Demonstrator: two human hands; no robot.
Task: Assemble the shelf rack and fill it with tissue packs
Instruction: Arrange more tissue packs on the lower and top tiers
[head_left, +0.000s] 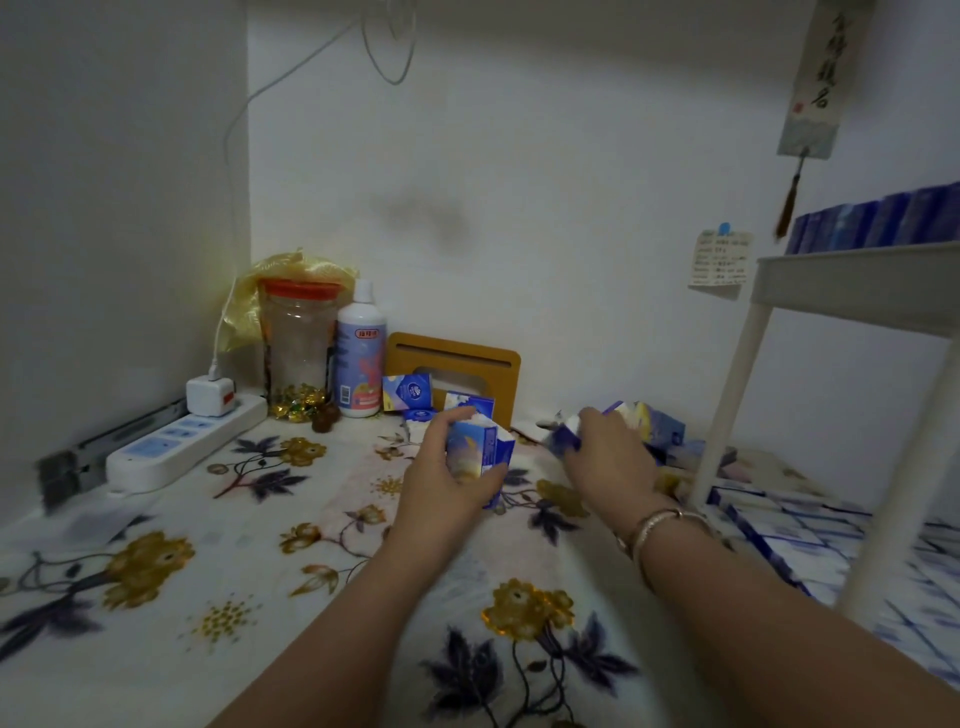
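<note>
My left hand (441, 483) grips a small stack of blue tissue packs (480, 452) standing on the floral cloth. My right hand (608, 457) is closed on another blue tissue pack (563, 439), beside a loose pile of packs (654, 421). The white shelf rack (831, 275) stands at the right on white legs. A row of blue packs (878, 218) fills its top shelf, and more packs (779, 535) lie underneath. Two further packs (409, 392) sit near the back wall.
A floral cloth (208, 545) covers the table. At the back left are a white power strip (176, 447) with a plug, a plastic jar (298, 343), a white bottle (360, 353) and wrapped sweets (298, 408). A wooden stand (467, 364) leans on the wall.
</note>
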